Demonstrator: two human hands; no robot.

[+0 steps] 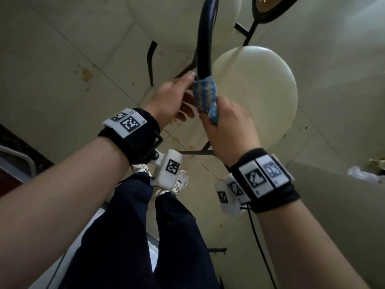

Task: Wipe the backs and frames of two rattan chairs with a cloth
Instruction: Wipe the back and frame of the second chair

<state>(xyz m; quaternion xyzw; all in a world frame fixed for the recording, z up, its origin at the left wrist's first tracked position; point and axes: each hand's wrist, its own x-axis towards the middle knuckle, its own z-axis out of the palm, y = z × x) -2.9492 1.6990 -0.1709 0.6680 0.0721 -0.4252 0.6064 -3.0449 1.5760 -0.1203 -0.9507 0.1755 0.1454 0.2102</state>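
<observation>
Item 1: cloth [205, 96]. Blue patterned rag, wrapped around the dark curved top rail [205, 38] of the near chair's back frame. Upper end is bunched over the rail; lower end trails into the right hand [229, 130]. Judged soft, light and limp: it takes the shape of whatever it is pressed on, and will slide off a smooth tube unless pinched tight around it. Best held as a sleeve around the rail, with the fingers closing the wrap from both sides.

Item 2: near chair. Dark frame, apparently smooth round tubing, with a pale round seat cushion [260, 92] below and to the right of the rail. Thin dark legs [150, 59] stand on a pale tiled floor [62, 59]. Frame judged stiff and fairly light, so the chair may shift or tip under a hard sideways pull; steady it at the rail. No rattan weave can be made out on this chair.

Item 3: second chair [268, 9]. Top edge of view, well apart from the hands; only a dark rim with a tan panel shows.

Item 4: left hand [173, 99]. Loosely curled, fingertips touching the rail and the cloth's upper edge, apparently bracing; a full grip cannot be confirmed.

Item 5: right hand. Closed on the cloth's lower end, thumb side against the fabric.

Both wrists carry black straps with printed marker tags [129, 123].
</observation>
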